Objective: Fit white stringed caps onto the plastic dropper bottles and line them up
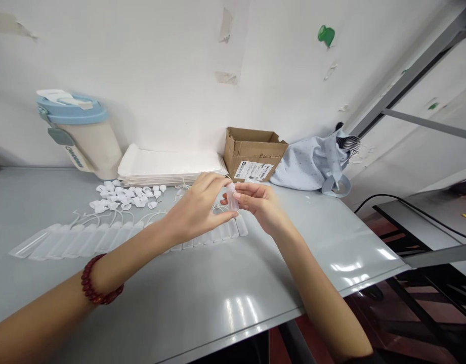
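Observation:
A small translucent plastic bottle [233, 201] is held upright between my two hands, just above the table. My left hand [198, 207] has its fingertips at the bottle's white top and its thumb near the base. From the other side, my right hand [263, 205] pinches the bottle's body between thumb and fingers. Below my left forearm and hand lies a row of similar translucent bottles [81, 241], with thin white strands at their necks; my arm hides part of it. Behind the row, several small white caps [141, 196] are scattered in a loose pile.
A stack of white sheets or envelopes [172, 164], an open cardboard box [255, 151] and a light-blue cloth bag [308, 162] line the wall. A cream tumbler with a blue lid [90, 136] stands at left. The grey table's [202, 303] front edge runs close to me.

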### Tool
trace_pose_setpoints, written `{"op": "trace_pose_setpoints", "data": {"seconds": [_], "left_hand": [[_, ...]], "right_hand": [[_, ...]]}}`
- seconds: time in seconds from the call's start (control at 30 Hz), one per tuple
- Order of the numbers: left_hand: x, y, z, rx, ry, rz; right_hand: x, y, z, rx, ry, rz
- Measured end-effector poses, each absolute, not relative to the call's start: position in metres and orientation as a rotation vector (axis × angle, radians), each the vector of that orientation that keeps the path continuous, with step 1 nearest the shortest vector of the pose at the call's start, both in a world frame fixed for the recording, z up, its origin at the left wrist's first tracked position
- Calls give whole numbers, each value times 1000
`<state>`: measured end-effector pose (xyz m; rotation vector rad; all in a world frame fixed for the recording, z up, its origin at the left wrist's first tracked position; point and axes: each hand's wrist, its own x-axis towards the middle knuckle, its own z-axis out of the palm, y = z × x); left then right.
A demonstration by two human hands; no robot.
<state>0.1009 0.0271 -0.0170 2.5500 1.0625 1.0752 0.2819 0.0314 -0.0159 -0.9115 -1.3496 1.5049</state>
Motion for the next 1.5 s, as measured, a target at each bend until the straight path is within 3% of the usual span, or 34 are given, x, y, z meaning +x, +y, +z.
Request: {"op": "trace_pose_setpoints", "data": {"seconds": [0.6,0.97,1.5], "left_hand": [[163,37,-37,2681,1146,476],[170,33,-39,2717,1143,347],[163,28,-43,2680,1189,307]], "right_hand": [[336,46,-2,-1632,-2144,1209],[327,51,-10,-1774,-2281,1068],[322,52,-13,-1779,-2240,1198]]}}
